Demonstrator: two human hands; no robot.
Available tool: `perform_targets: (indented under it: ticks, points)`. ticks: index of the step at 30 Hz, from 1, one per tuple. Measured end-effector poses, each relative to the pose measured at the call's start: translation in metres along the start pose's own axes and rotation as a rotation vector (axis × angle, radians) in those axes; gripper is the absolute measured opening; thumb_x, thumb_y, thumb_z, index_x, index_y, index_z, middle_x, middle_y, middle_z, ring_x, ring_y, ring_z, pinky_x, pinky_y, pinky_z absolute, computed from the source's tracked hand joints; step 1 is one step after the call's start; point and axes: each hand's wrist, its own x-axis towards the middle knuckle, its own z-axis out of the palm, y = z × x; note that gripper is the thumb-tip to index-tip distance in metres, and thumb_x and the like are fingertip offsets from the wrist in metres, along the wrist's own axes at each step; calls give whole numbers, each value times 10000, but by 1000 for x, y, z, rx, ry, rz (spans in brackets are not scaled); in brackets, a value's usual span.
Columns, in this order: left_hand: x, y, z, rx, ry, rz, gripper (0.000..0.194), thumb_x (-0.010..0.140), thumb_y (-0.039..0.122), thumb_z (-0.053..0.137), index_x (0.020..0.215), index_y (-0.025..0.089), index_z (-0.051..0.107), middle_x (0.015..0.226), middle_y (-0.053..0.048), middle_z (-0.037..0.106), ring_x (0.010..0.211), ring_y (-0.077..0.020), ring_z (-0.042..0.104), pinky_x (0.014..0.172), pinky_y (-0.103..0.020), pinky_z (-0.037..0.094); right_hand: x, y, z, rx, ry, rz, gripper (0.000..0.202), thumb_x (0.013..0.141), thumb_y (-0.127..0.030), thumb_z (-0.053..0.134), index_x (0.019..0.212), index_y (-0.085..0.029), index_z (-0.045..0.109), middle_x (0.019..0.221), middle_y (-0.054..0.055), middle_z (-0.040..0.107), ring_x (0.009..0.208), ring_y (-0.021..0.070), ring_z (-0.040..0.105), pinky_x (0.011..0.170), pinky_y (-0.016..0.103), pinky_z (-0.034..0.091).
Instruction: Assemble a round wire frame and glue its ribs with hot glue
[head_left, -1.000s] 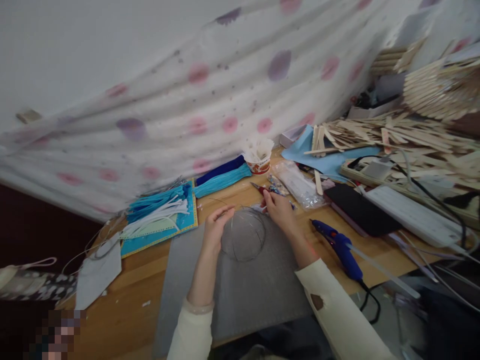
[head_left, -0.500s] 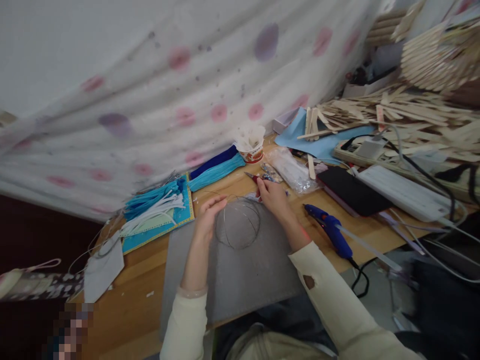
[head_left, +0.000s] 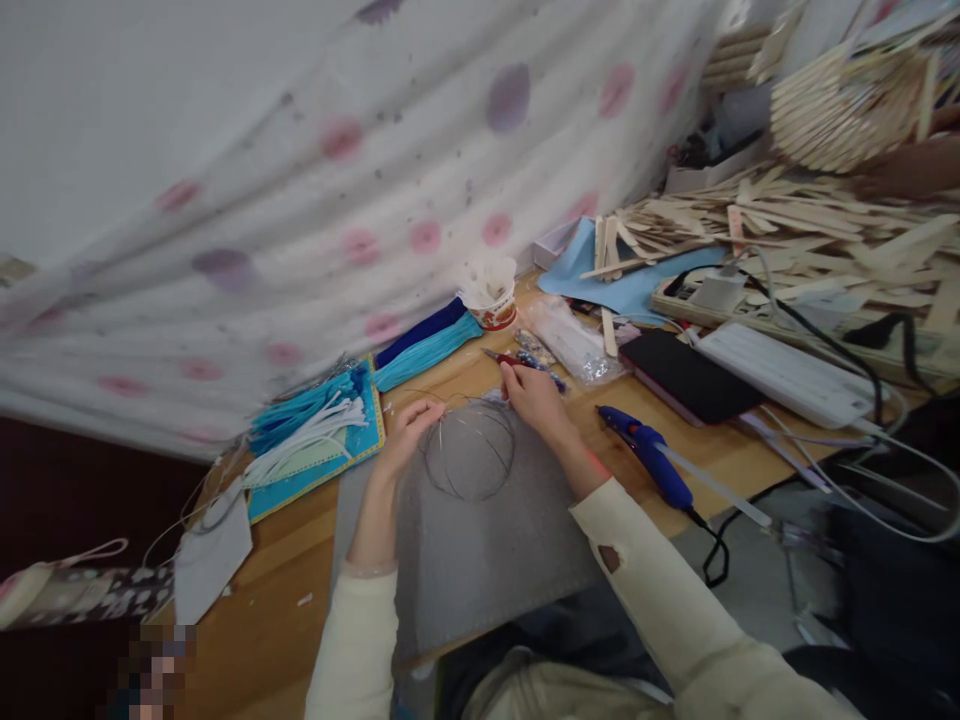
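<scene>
A loose coil of thin grey wire (head_left: 478, 498) stands in rounded loops over the grey mat (head_left: 495, 560). At its upper left, my left hand (head_left: 405, 432) is closed, with thumb and fingertips pinching the wire. My right hand (head_left: 534, 398) is wrapped around a small tool with a dark red handle and pointed metal tip (head_left: 491, 355); its exact kind is unclear. That tip points left, away from the loops. The right hand's lower side is close to the coil, but whether it touches the wire cannot be made out.
A blue glue gun (head_left: 651, 455) lies right of the mat, near a black phone (head_left: 690, 375) and white power strip (head_left: 787, 380). Blue and white pipe cleaners (head_left: 307, 425) lie left. Behind are a paper cup (head_left: 491, 295) and a heap of wooden sticks (head_left: 825, 220).
The camera view has shifted slightly. My left hand has moved a little left and lower with the wire; the right hand keeps its hold on the red-handled tool.
</scene>
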Motion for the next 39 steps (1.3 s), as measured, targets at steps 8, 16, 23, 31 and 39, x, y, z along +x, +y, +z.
perform_targets:
  ticks: [8,16,23,31,39]
  points:
    - [27,22,-22,58,-416,-109,347,659,504,768,566,178,694,636,-38,629,685,-170,532,728,-298,400,0,1,1,-17,-11,5,478,1019,-373,346,738,-174,678,672,56,693,654,159,626,633,238,367]
    - [37,32,-26,69,-547,-189,320,633,488,798,603,179,720,647,-50,657,657,-160,550,695,-296,406,-1,-1,1,-39,-27,4,468,1016,-371,356,743,-175,682,664,52,695,641,161,620,617,240,355]
    - [40,37,-26,79,-579,-203,291,605,470,829,630,189,762,684,-83,716,714,-205,622,749,-324,451,1,3,4,-71,-28,-4,472,1014,-369,348,754,-173,690,700,61,706,690,171,633,638,246,355]
    - [41,35,-27,88,-573,-219,285,590,456,836,605,181,763,668,-85,713,627,-165,567,685,-311,422,2,4,4,-80,-33,-5,502,1019,-384,322,767,-168,699,665,67,700,646,170,632,624,245,368]
    - [36,37,-27,104,-538,-208,270,574,453,828,585,191,762,644,-75,704,621,-163,559,655,-307,402,2,3,3,-113,-28,-11,487,1017,-373,336,766,-173,703,718,74,726,698,172,662,663,242,389]
